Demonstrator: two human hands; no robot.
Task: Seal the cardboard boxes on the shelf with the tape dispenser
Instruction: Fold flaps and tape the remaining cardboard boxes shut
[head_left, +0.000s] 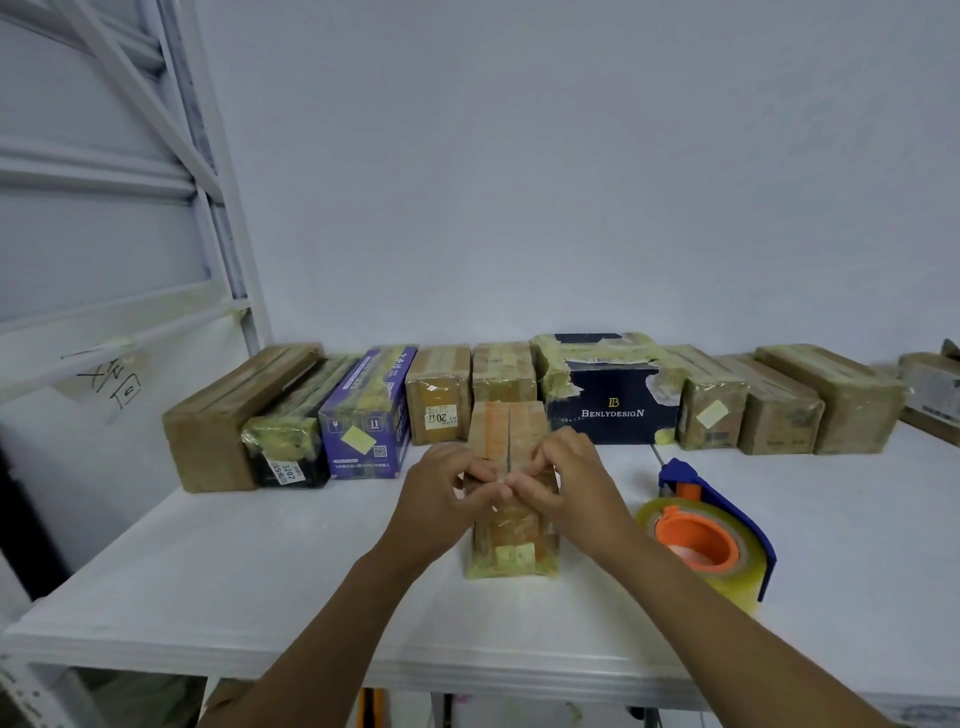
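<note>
A small cardboard box (511, 540), wrapped in yellowish tape, stands on the white shelf (260, 561) in front of me, its top seam running away from me. My left hand (441, 499) and my right hand (566, 483) meet over the near end of its top, fingers curled and pinching at the tape along the seam. The tape dispenser (711, 535), blue with an orange hub and a clear yellowish roll, lies on the shelf just right of my right forearm; neither hand touches it.
Several taped boxes line the back wall, among them a purple box (369, 415) and a dark blue box (613, 400). White shelf uprights (208, 171) rise at the left. The shelf's front edge (363, 670) runs below my forearms.
</note>
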